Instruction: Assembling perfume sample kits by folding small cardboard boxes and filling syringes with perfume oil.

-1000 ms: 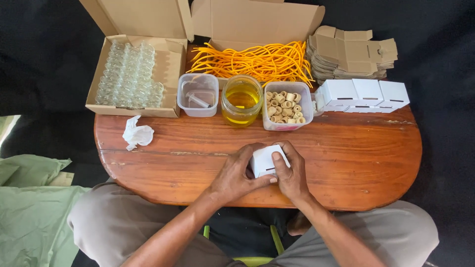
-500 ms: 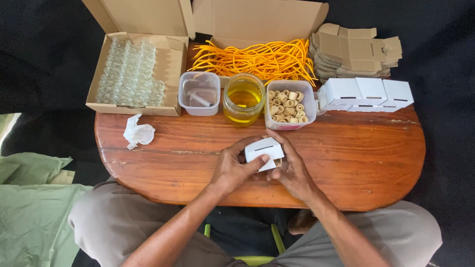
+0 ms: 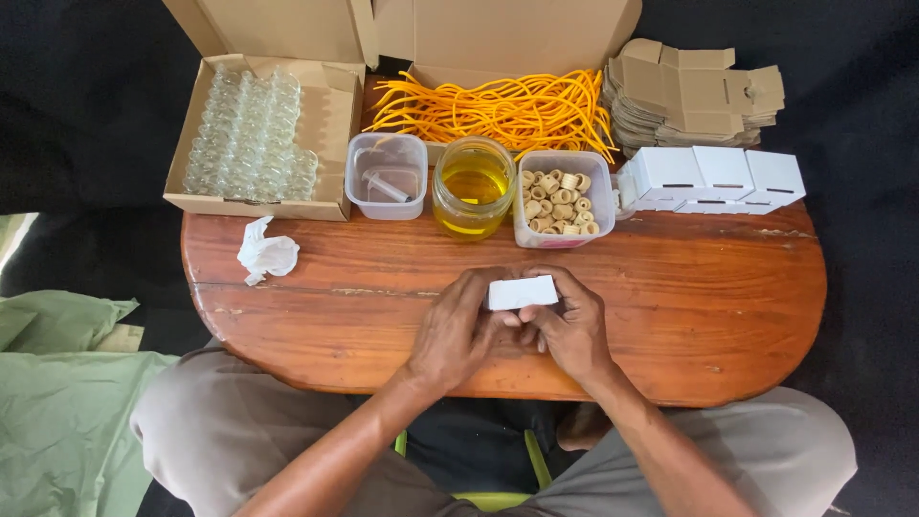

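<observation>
Oval wooden table [image 3: 728,287] in front of me, crumpled white tissue [image 3: 265,257], cardboard box of small glass bottles [image 3: 251,134], clear tub with a syringe [image 3: 387,175], jar of yellow oil [image 3: 473,188], tub of cork rings [image 3: 561,199], orange cords [image 3: 498,107], three white boxes [image 3: 713,178], flat cardboard blanks [image 3: 689,94], green cloth [image 3: 57,412] by my knee

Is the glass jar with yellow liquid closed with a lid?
No, the glass jar stands open, with the yellow liquid visible through its uncovered mouth.
</observation>
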